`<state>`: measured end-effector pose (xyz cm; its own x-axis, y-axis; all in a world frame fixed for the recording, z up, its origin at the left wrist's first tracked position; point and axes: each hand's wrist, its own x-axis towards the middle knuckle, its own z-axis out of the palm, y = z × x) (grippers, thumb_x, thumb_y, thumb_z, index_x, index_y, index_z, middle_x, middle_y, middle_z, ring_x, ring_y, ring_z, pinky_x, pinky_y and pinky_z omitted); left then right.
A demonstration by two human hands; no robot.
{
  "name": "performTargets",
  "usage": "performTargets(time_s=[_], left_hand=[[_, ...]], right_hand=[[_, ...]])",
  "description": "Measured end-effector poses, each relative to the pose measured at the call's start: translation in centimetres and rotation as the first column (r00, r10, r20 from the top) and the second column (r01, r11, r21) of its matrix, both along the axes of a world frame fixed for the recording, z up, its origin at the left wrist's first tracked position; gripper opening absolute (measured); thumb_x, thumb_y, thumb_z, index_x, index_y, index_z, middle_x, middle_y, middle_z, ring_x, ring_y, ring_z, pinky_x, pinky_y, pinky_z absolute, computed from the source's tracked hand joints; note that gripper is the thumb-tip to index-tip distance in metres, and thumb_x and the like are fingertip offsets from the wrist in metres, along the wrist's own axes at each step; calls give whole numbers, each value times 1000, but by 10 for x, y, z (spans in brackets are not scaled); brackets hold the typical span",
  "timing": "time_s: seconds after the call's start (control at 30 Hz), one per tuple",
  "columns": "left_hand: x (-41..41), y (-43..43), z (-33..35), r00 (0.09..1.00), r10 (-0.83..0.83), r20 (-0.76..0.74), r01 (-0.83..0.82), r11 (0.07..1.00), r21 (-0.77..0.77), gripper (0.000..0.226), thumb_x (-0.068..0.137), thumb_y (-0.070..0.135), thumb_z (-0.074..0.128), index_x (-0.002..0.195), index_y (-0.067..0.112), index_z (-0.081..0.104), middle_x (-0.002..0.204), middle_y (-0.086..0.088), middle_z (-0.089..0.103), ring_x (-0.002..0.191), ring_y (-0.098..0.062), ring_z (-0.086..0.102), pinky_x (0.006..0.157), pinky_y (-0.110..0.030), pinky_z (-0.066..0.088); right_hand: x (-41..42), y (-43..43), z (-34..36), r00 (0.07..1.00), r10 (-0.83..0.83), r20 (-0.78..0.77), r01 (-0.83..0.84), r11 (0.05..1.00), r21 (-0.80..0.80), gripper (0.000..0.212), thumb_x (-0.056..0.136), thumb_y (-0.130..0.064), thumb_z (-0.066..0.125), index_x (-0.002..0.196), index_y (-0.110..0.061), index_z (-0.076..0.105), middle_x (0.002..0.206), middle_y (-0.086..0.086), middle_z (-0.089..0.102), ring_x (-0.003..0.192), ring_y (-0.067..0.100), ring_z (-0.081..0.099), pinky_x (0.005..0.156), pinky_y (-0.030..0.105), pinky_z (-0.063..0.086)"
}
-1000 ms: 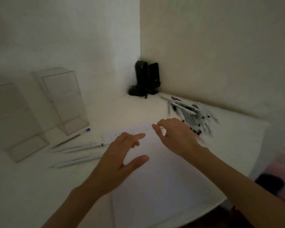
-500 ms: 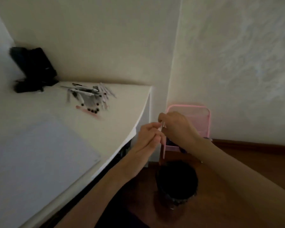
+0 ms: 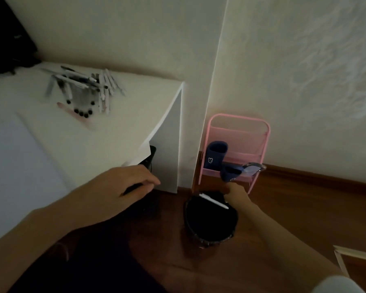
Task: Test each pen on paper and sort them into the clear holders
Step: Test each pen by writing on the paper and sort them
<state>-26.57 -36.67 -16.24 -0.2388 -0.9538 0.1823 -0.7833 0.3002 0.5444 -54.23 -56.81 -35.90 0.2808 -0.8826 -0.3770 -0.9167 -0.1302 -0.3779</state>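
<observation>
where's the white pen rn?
Head view, right of centre: the white pen is slanted over the mouth of the black bin, just under the right hand, right of the desk. Grip unclear.

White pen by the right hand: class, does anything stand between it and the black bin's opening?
Nothing visible does. The white pen is right over the open mouth of the black bin, beside the right hand.

A loose pile of pens (image 3: pixel 87 89), mostly white with dark caps, is heaped near the back edge of the desk (image 3: pixel 114 140). A pinkish pen (image 3: pixel 76 115) is laid just in front of it. Paper (image 3: pixel 15 166) is spread flat at the left edge. One white pen (image 3: pixel 213 200) is seen tilted over the bin (image 3: pixel 209 240), off the desk.
</observation>
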Motion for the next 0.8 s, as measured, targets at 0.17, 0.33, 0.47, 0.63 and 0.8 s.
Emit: performTargets(time_s=[0.17,0.33,0.47,0.63,0.8], left_hand=[[19,-13,27,997,57,-59,-60,997,-52,30,88,42,43,103,26,64,96,18,63,92,3,59,79,-9,41],[68,-13,43,956,284,-76,-283,959,24,16,92,26,51,100,28,65,100,21,63,98,6,55,77,-12,43],[106,6,53,913,402,-65,-400,916,34,16,91,26,51,97,31,65,103,25,60,99,5,56,77,-15,45],[145,44,57,868,495,-30,-494,869,27,22,87,37,46,96,32,66,102,27,60,97,5,57,83,-20,47],[175,83,52,830,558,6,-558,830,-7,24,92,40,44,95,32,66,102,27,60,93,6,58,82,-9,42]], right_hand=[[55,3,88,918,-7,397,98,973,-209,18,91,-11,52,105,-9,64,93,8,68,84,23,63,72,30,48],[135,22,204,689,290,664,-44,931,-362,13,93,-13,51,97,-17,63,79,-2,66,59,2,56,49,16,43],[215,33,232,682,488,546,-262,859,-440,14,89,-11,55,96,-12,67,87,2,69,75,15,59,67,18,43],[298,47,232,752,561,347,-394,804,-446,28,93,-34,51,91,-9,63,91,5,65,83,22,60,70,31,47],[334,64,232,846,533,9,-474,760,-446,27,94,-31,47,104,-8,57,109,9,58,104,26,52,70,30,38]])
